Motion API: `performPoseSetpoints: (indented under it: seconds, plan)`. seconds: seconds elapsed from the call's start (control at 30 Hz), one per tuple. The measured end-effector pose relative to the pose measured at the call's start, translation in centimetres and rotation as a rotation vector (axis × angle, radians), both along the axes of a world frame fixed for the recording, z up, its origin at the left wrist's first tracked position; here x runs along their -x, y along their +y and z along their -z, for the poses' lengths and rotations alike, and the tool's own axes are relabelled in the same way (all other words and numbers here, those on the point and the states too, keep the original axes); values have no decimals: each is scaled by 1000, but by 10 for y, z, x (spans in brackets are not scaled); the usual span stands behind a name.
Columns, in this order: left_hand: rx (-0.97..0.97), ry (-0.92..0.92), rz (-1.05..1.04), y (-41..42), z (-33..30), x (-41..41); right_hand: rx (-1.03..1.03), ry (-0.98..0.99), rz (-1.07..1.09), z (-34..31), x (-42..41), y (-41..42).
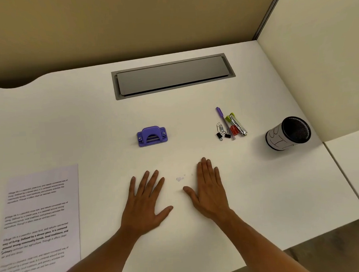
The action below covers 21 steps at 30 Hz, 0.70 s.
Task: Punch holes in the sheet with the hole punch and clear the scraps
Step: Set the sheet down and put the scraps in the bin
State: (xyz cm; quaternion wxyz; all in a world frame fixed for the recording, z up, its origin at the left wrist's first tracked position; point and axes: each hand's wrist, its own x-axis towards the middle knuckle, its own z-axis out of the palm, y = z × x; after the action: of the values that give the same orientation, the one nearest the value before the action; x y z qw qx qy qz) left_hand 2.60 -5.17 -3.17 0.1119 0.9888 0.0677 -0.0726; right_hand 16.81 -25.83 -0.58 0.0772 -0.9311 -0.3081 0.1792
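Note:
A purple hole punch stands on the white desk, a little beyond my hands. The printed sheet lies flat at the left, apart from the punch. Tiny white paper scraps sit in a small cluster between my hands. My left hand rests palm down on the desk with fingers spread, holding nothing. My right hand also lies flat, fingers together and thumb out, just right of the scraps.
A purple pen, stapler and paper clips lie in a group at the right. A black mesh cup lies on its side farther right. A grey cable hatch is set into the desk at the back. Partition walls enclose the back and right.

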Motion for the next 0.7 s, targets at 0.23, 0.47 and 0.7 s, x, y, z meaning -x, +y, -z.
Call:
performPoseSetpoints:
  seconds: [0.23, 0.47, 0.7]
  plan:
    - [10, 6, -1, -2, -5, 0, -42, -70, -201, -2, 38, 4]
    - [-12, 64, 10, -2, -13, -2, 24, -127, -142, 3, 59, 30]
    - [-16, 73, -13, -3, -15, -3, 81, -143, 210, 5, 45, 16]
